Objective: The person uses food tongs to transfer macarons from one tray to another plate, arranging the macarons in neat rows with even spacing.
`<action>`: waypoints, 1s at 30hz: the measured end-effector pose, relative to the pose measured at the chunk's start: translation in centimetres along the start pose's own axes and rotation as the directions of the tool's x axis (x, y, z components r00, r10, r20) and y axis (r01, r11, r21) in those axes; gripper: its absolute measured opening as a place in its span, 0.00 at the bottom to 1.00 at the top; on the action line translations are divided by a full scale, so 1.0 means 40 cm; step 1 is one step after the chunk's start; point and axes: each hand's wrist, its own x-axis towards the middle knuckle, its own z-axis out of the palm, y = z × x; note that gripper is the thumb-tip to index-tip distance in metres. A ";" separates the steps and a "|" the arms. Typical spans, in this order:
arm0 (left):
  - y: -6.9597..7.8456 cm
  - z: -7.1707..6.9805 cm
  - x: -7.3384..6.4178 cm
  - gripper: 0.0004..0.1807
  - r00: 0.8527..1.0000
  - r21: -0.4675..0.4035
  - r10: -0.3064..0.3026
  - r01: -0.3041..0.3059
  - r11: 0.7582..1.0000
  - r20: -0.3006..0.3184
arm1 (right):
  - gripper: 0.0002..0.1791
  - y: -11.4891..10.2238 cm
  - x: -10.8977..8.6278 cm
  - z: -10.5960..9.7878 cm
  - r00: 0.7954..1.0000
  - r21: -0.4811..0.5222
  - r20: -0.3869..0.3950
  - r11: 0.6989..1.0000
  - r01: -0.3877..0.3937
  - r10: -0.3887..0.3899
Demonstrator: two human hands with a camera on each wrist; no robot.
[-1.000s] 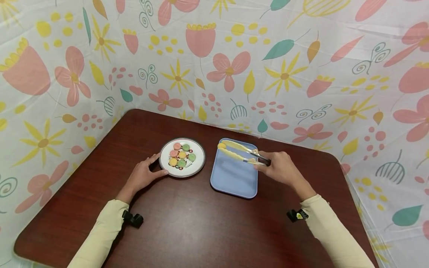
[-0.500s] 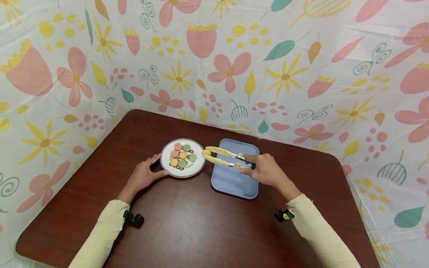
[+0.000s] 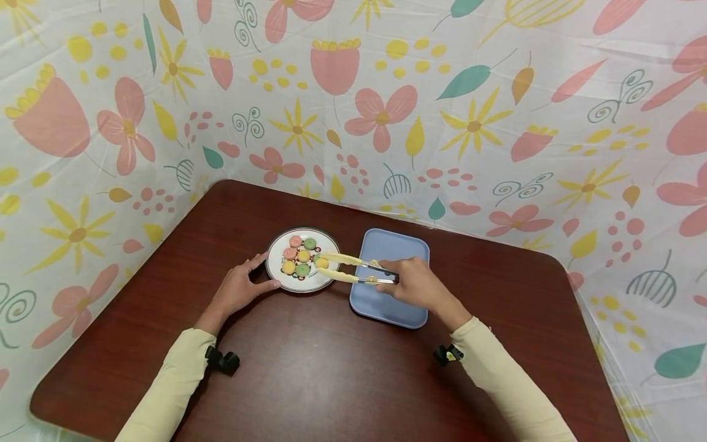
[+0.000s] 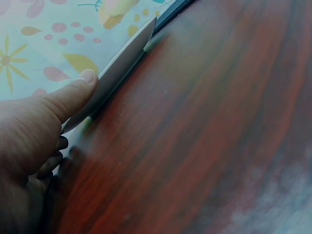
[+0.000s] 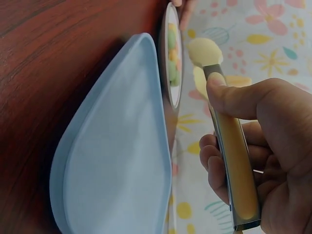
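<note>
My left hand (image 3: 237, 291) holds the left rim of a white plate (image 3: 315, 285), its thumb on the rim in the left wrist view. Small round pink, green and yellow pieces, like sweets, lie on the plate; one is a green piece (image 3: 302, 269). My right hand (image 3: 415, 282) grips a pair of tongs (image 3: 345, 277) with pale yellow tips and metal arms. Between the tips sits a round yellow piece (image 3: 321, 263), over the right part of the plate. In the right wrist view my right thumb presses along the arm of the tongs (image 5: 237, 165).
A blue rectangular tray (image 3: 389, 310) lies right of the plate, under my right hand and the tongs. Both rest on a dark reddish-brown table (image 3: 309, 368). A flower-patterned cloth (image 3: 381, 92) hangs behind the table and along its sides.
My right hand has carried the tongs and the yellow piece leftward, from the tray's far left corner across to above the plate. My left hand stays at the plate's rim.
</note>
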 end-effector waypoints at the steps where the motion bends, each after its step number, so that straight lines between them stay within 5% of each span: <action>1: 0.000 0.000 0.000 0.52 1.000 -0.001 -0.001 0.001 1.000 0.001 | 0.30 -0.002 0.003 0.003 1.000 -0.004 -0.001 1.000 0.002 -0.002; 30: 0.002 -0.002 -0.001 0.50 1.000 -0.006 0.010 -0.010 1.000 -0.005 | 0.29 -0.024 0.029 0.020 0.998 -0.088 0.052 0.995 0.036 -0.032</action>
